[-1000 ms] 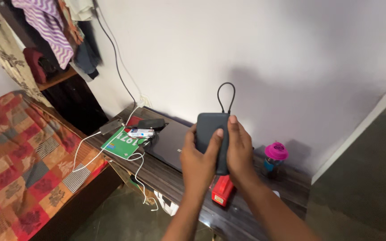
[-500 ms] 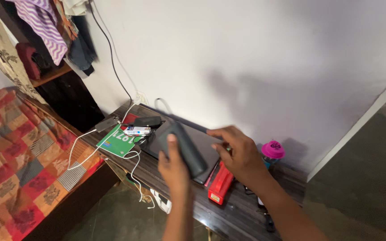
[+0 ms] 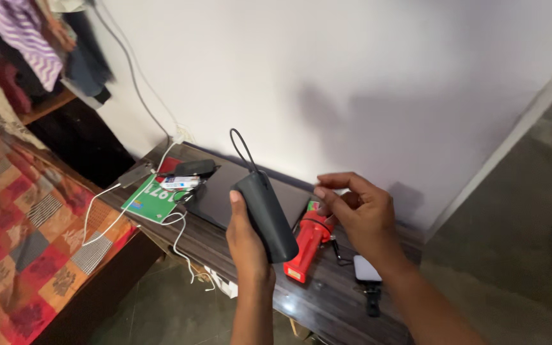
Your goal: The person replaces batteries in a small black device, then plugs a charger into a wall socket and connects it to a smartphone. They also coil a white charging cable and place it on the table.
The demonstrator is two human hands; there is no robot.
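One matte dark-grey rounded power bank (image 3: 264, 216) with a thin black cord loop sits gripped in the left hand (image 3: 245, 239), held above the dark wooden table (image 3: 327, 300). Right hand (image 3: 360, 214) hovers beside it, fingers loosely curled, empty I think. One red plastic torch (image 3: 308, 246) lies just below.

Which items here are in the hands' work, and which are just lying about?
In hand: dark power bank with its cable loop, held by the left hand; right hand empty.

Lying about: red torch, closed laptop, green book, white cables.
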